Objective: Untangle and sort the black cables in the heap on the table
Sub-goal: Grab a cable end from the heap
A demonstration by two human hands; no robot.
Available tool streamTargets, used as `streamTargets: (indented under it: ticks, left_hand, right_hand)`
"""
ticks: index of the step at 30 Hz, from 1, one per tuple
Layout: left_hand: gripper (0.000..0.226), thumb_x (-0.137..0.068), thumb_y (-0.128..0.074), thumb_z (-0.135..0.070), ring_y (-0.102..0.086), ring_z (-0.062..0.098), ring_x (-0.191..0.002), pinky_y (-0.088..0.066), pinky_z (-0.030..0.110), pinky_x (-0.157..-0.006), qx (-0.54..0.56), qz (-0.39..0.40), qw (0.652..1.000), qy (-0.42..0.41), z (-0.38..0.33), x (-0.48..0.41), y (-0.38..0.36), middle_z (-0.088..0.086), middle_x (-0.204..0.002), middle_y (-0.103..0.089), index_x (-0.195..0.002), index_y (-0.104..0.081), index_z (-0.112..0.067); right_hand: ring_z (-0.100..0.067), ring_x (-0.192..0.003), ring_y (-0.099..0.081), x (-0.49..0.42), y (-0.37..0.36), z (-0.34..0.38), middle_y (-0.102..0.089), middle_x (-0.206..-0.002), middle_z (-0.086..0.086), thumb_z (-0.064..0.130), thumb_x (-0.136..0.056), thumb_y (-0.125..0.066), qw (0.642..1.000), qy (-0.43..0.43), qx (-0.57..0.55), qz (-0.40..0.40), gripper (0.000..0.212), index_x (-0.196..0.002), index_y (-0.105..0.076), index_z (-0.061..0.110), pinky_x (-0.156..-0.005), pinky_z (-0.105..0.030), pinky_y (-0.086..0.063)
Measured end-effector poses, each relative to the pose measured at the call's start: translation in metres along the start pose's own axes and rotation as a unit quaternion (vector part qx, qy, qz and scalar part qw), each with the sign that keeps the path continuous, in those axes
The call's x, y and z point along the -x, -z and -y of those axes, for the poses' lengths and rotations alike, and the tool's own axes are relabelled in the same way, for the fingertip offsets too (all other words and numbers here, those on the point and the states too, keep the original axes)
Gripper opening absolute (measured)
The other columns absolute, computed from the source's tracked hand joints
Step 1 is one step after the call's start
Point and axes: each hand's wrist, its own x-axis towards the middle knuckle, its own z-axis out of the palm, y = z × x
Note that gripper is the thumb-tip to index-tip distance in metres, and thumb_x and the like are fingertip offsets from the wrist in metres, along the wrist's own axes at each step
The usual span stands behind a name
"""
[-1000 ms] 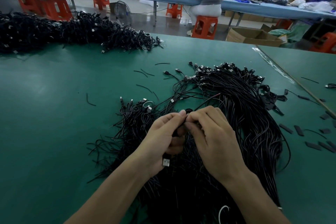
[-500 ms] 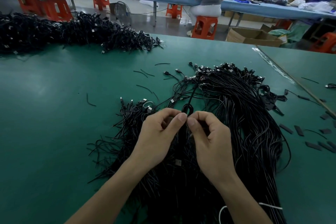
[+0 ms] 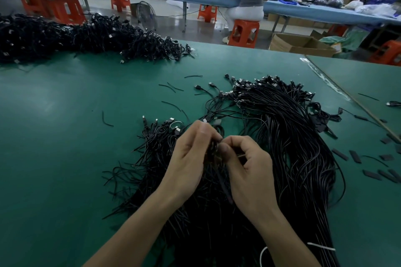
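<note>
I have both hands at centre frame over the heap of black cables [image 3: 282,147] on the green table [image 3: 65,147]: my left hand [image 3: 191,158] and right hand [image 3: 247,169] each have fingers pinching the same small coiled cable [image 3: 213,147] between them. These leads look light, limp and snag-prone, so I judge it best to grip near a plug end and draw slowly. Compared with half a second ago, the hands sit closer together and the loop, then standing clear above my fingertips, is now bunched between them.
</note>
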Motion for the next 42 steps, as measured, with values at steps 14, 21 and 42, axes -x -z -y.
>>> streamTargets:
  ticks: [14, 21, 42]
  left_hand:
    - [0.029, -0.083, -0.071, -0.003, -0.059, 0.012, -0.096, -0.050, 0.023, -0.078, -0.245, -0.052, 0.949, -0.190, 0.016, 0.006, 0.010, -0.008, -0.102, -0.060, -0.102, -0.072, -0.025]
    - [0.029, -0.078, -0.048, -0.006, -0.051, 0.013, -0.090, -0.038, 0.018, -0.079, -0.304, 0.063, 0.922, -0.231, 0.023, 0.018, 0.009, -0.001, -0.097, -0.052, -0.098, -0.070, -0.008]
    - [0.080, -0.088, -0.021, -0.073, -0.059, 0.018, -0.106, -0.039, 0.030, -0.086, 0.017, -0.004, 0.991, 0.134, 0.008, 0.006, 0.012, -0.003, -0.106, -0.071, -0.106, -0.074, -0.016]
  right_hand:
    - [0.000, -0.059, -0.057, -0.008, 0.010, -0.013, -0.069, -0.072, 0.012, 0.025, -0.092, -0.068, 0.996, -0.079, 0.011, -0.039, 0.012, -0.080, -0.070, 0.027, -0.056, -0.017, -0.047]
    - [0.001, -0.062, -0.059, -0.011, 0.014, -0.012, -0.069, -0.073, 0.013, 0.023, -0.093, -0.067, 0.996, -0.071, 0.003, -0.046, 0.014, -0.080, -0.069, 0.027, -0.059, -0.016, -0.049]
    - [0.003, -0.082, -0.064, 0.000, 0.008, -0.016, -0.069, -0.086, 0.016, 0.015, -0.091, -0.069, 0.996, -0.016, 0.066, 0.049, 0.023, -0.086, -0.067, 0.037, -0.067, -0.006, -0.044]
